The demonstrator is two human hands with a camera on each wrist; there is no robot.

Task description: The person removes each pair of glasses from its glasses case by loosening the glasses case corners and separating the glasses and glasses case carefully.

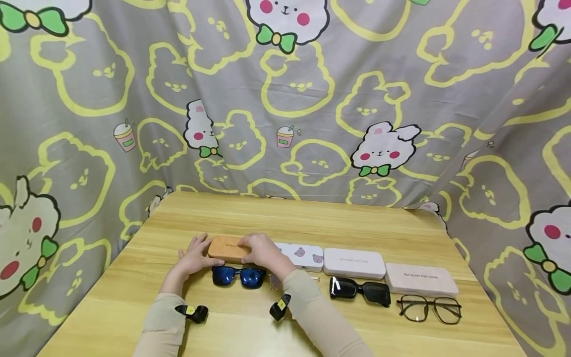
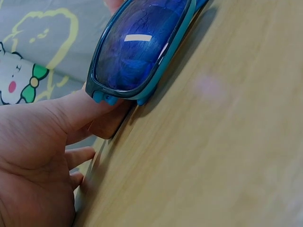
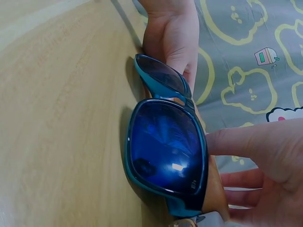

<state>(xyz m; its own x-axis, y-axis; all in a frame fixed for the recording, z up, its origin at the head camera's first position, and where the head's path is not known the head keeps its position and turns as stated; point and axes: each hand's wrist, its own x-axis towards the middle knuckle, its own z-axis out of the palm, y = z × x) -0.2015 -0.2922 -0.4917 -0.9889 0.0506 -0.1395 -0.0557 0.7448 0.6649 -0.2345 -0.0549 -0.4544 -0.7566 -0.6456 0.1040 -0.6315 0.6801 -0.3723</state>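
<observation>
An orange glasses case (image 1: 227,249) lies at the left of a row of cases, with both hands on it. My left hand (image 1: 194,257) holds its left end, thumb at the front side. My right hand (image 1: 264,252) grips its right end, fingers toward the back. Just in front sit dark-framed sunglasses with blue mirrored lenses (image 1: 252,278). In the left wrist view, a blue lens (image 2: 137,52) covers most of the case, whose brown end (image 2: 111,123) shows by the thumb. The right wrist view has the case's edge (image 3: 216,198) behind the sunglasses (image 3: 165,146).
Rightward in the row are a bear-print case (image 1: 300,254), a white case (image 1: 354,263) and a pale pink case (image 1: 421,279). Before them lie black sunglasses (image 1: 359,291), clear glasses (image 1: 428,308) and thin-framed glasses (image 1: 275,281), partly behind the right arm. A patterned curtain (image 1: 312,173) hangs behind the wooden table.
</observation>
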